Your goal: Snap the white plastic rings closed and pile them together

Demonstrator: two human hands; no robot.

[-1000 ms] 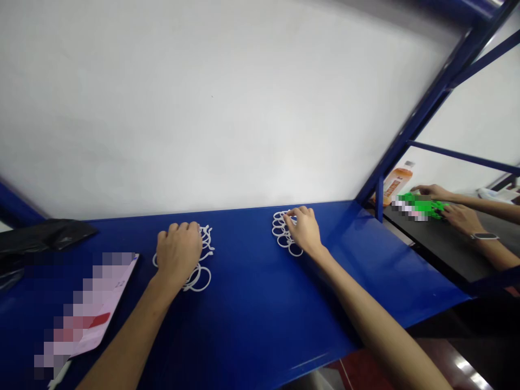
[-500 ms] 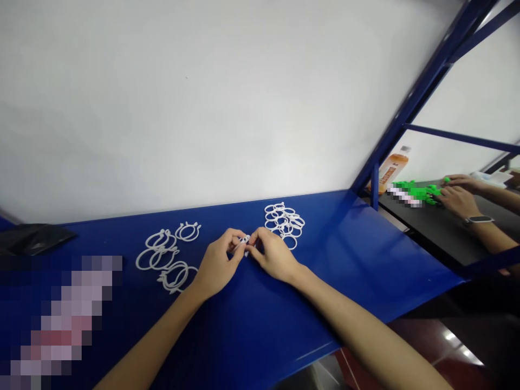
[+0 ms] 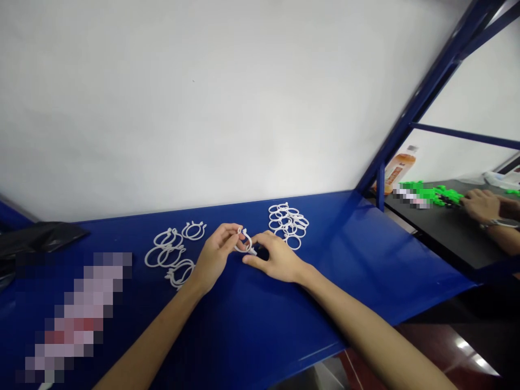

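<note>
A blue worktop (image 3: 252,325) runs along a white wall (image 3: 203,108), with a black bag (image 3: 36,238) at its far left. Beyond a blue frame post (image 3: 426,97), an orange bottle (image 3: 400,169) and green parts (image 3: 430,193) sit on a black table (image 3: 442,238), where another person's hand (image 3: 483,206) rests.

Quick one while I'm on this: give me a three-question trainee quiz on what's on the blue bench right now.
1. True or false: both hands meet on one white ring.
2. Which pile lies beside the right hand? A) the far pile B) the near pile C) the green parts
3. Fill in: the blurred sheet lies on the ____ end of the bench.

Key
1. True: the left hand and the right hand both pinch it just above the bench.
2. A
3. Left
</note>
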